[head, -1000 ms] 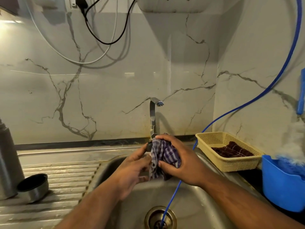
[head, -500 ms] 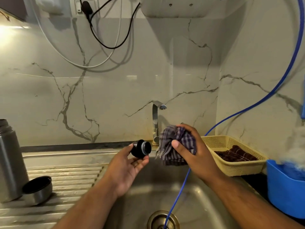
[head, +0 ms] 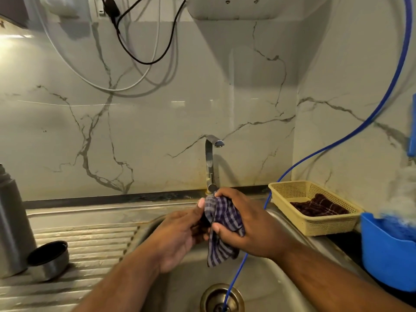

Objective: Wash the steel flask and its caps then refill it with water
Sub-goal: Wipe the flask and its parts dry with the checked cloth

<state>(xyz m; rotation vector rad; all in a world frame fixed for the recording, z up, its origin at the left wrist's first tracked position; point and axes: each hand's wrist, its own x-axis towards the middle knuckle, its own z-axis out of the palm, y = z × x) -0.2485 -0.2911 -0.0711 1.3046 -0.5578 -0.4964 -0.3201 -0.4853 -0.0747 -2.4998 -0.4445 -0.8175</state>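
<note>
The steel flask point(head: 12, 224) stands upright at the far left on the ribbed drainboard point(head: 90, 251). Its steel cup cap point(head: 48, 260) lies tilted beside it, dark inside showing. Over the sink point(head: 265, 287) my right hand point(head: 249, 226) grips a blue checked cloth point(head: 221, 221) wrapped around something. My left hand point(head: 180, 235) holds the small black inner cap from the other side; the cloth and fingers hide almost all of that cap. The tap point(head: 211, 161) behind my hands runs no water.
A blue hose point(head: 337, 145) drops from the upper right into the drain point(head: 221, 298). A yellow basket point(head: 315, 221) holding a dark cloth sits right of the sink, next to a blue tub point(head: 387, 255). Cables hang on the marble wall.
Half a second ago my hands were apart, the black cap bare in my left hand. Now they are together again, the cloth covering the cap above the sink.
</note>
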